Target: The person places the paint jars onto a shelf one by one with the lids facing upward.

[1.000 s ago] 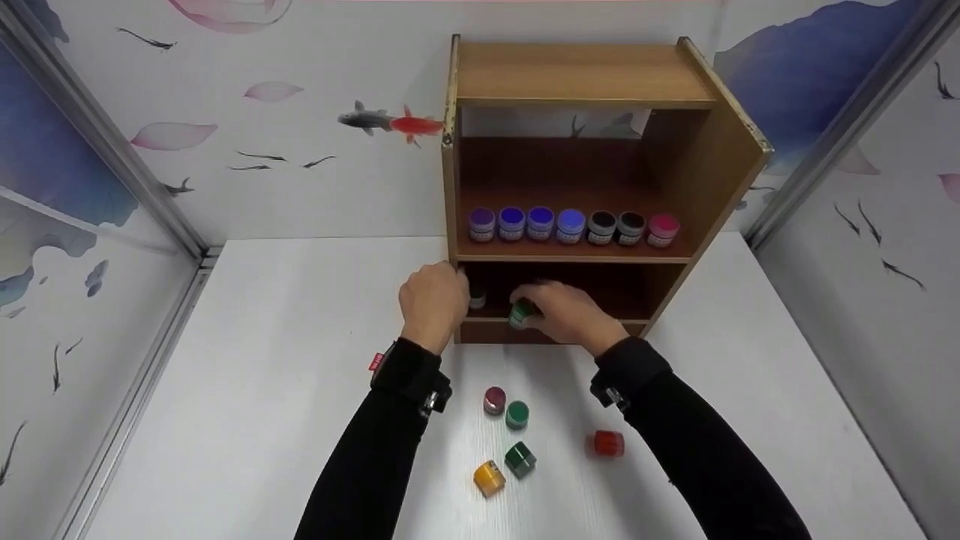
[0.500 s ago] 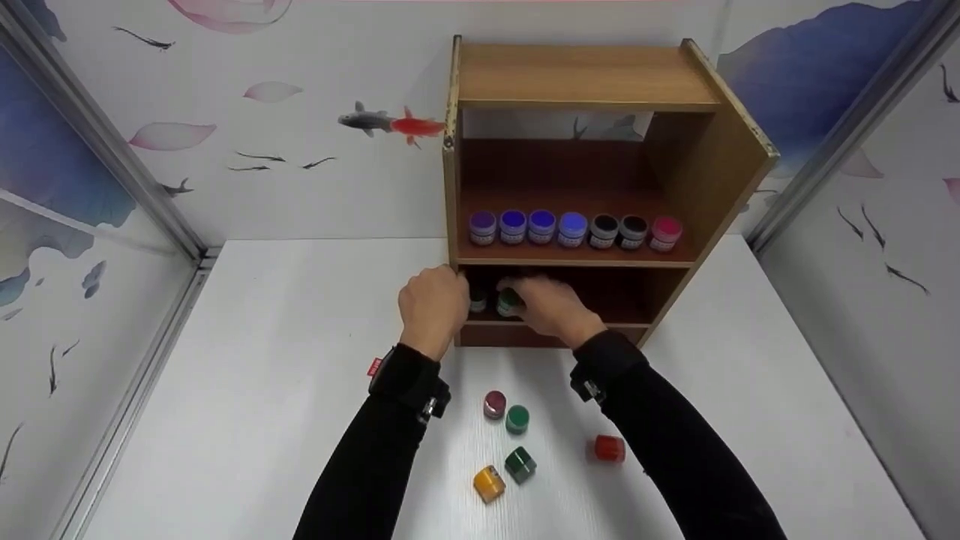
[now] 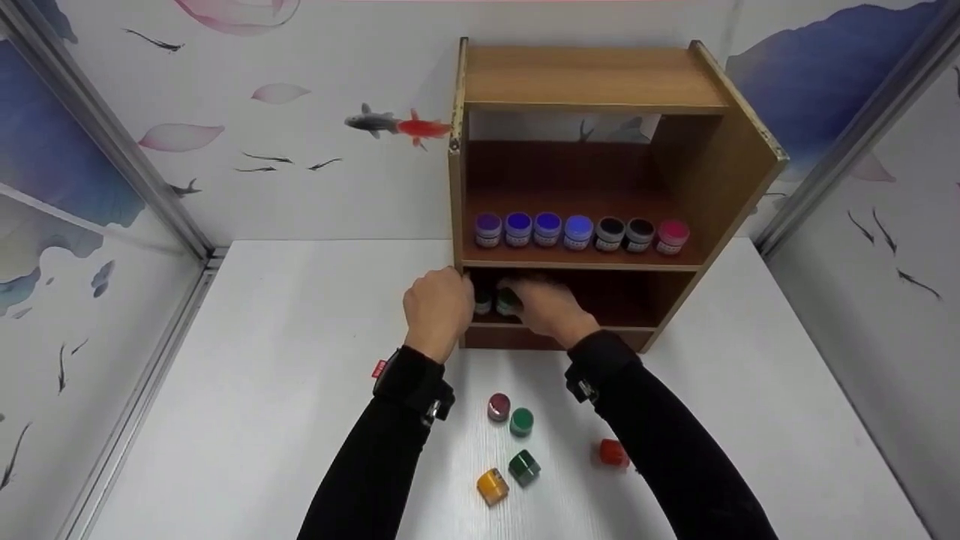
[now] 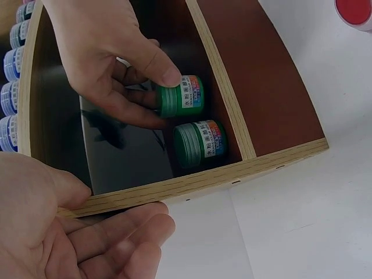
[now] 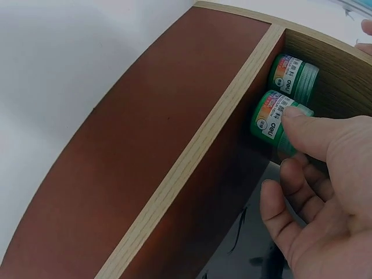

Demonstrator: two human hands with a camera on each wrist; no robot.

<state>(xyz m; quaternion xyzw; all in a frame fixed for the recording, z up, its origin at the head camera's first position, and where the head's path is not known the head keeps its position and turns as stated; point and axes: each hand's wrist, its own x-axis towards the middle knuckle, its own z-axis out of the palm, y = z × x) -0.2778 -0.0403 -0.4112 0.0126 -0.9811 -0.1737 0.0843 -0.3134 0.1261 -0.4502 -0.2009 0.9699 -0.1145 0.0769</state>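
My right hand (image 3: 551, 309) reaches into the lower compartment of the wooden shelf (image 3: 589, 75). Between thumb and fingers it pinches a green paint jar (image 5: 271, 119), upright at the compartment's front. Close beside it, nearer the left side panel, stands a second green paint jar (image 4: 200, 143). In the left wrist view the thumb of my right hand (image 4: 110, 58) lies on the held jar near its labelled side. My left hand (image 3: 437, 309) grips the front edge of the shelf's left panel (image 4: 186, 185), thumb inside and fingers outside.
Several paint jars with purple, blue, black and pink lids, such as the pink one (image 3: 672, 237), line the compartment above. On the white table (image 3: 300, 375) before the shelf lie a dark red jar (image 3: 499, 407), green jars (image 3: 522, 421), a yellow jar (image 3: 493, 487) and a red jar (image 3: 613, 453).
My right hand has carried the green paint jar left and inward, from the compartment's front edge to beside the other green jar. My left hand keeps its grip on the side panel.
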